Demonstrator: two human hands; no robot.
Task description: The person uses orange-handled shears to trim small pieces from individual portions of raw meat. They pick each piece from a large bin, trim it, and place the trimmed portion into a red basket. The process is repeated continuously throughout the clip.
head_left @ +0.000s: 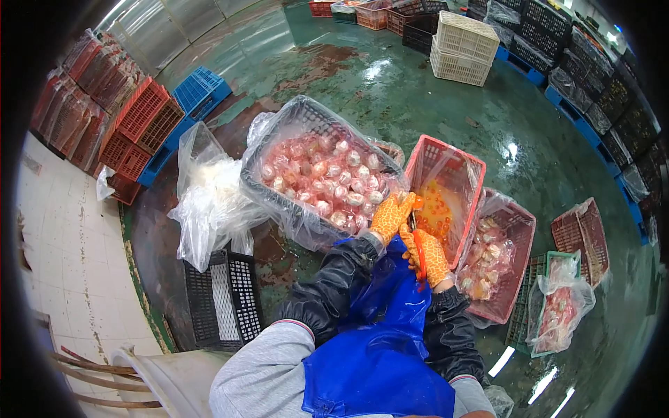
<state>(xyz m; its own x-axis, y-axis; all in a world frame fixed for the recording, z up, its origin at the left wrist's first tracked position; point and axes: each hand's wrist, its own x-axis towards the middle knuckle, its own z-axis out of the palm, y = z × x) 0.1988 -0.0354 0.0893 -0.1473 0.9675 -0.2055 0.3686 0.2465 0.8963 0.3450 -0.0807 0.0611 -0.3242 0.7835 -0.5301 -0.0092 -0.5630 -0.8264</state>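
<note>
Both hands wear orange patterned gloves and meet over the near left edge of a red crate (pixel 481 171). My left hand (pixel 391 217) is closed, fingers pointing to that crate; whatever it pinches is hidden. My right hand (pixel 428 256) is wrapped round red-handled scissors (pixel 421 244), their dark blades by the left fingertips. Lined with clear plastic, the red crate holds round orange yolks (pixel 435 209) in yellowish liquid. To the left, a dark crate (pixel 252 174) lined with clear film is heaped with small round pieces (pixel 327 174) in clear, red-marked wrappers.
Right of the red crate, a dark red crate (pixel 519 258) holds crumpled wrappers (pixel 488 261). Farther right are a green crate (pixel 526 317) and another red crate (pixel 582 240). Left lie plastic bags (pixel 216 202) and a black crate (pixel 223 299). Crate stacks line the wet green floor (pixel 348 83).
</note>
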